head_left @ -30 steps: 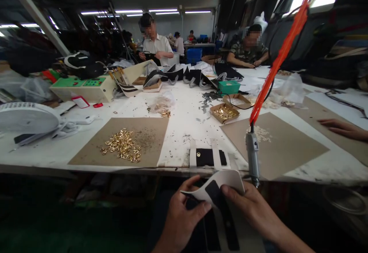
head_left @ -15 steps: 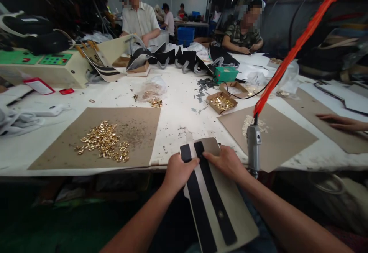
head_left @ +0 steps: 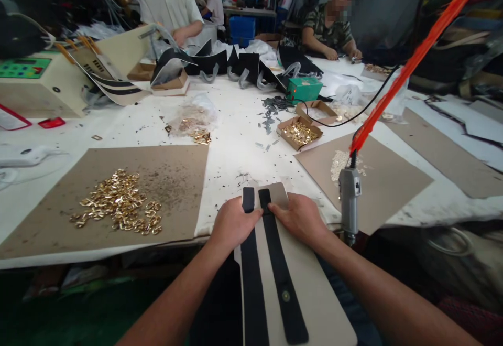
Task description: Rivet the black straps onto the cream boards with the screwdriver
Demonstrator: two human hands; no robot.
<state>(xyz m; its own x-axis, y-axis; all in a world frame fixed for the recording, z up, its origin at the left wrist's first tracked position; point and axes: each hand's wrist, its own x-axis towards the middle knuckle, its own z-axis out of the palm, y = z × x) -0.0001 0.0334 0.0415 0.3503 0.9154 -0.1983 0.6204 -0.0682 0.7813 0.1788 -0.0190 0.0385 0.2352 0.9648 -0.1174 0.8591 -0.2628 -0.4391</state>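
A beige panel (head_left: 314, 288) with two black straps lies tilted below the table's front edge, its far end up at that edge. My left hand (head_left: 236, 221) grips its left side near the far end, the thumb on top between the straps. From the right, my right hand (head_left: 302, 219) holds the same end, its thumb pressed on the right black strap (head_left: 277, 251). A small round metal piece (head_left: 286, 296) sits low on that strap. The fingers under the panel are hidden.
Gold buckles (head_left: 121, 202) are heaped on cardboard at left. A grey power screwdriver (head_left: 349, 202) hangs from an orange-wrapped cord beside my right hand. Small boxes of gold parts (head_left: 301, 132) and a green box (head_left: 304, 89) stand farther back. Two people work across the table.
The view has shifted slightly right and down. Both hands and the panel appear a little farther left, their grip much the same. A hand at the far right has left the view.
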